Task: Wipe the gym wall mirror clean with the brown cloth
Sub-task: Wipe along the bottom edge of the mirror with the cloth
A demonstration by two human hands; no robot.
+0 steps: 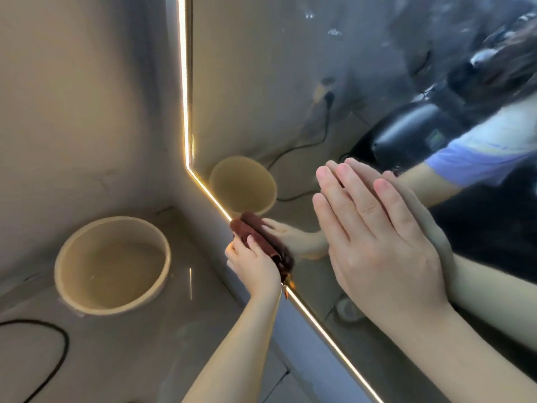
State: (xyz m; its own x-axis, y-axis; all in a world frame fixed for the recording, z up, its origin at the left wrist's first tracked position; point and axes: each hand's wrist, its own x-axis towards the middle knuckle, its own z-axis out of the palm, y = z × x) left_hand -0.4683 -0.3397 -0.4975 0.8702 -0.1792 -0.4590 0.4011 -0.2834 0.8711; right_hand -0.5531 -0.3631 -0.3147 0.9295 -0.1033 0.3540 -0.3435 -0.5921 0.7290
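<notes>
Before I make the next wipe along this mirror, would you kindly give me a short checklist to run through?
1. Brown cloth gripped by the left hand: ok.
2. Cloth against the mirror: ok, it meets its reflection at the lower edge.
3. Right hand off the glass to be wiped: not ok, it lies flat on the mirror and may leave prints.
4. Upper glass free of marks: not ok, white specks show there.
5. Bucket close by: ok, on the floor to the left.
6. Black cable clear of the feet: cannot tell, the feet are out of view.

No readable text, labels or numbers.
</notes>
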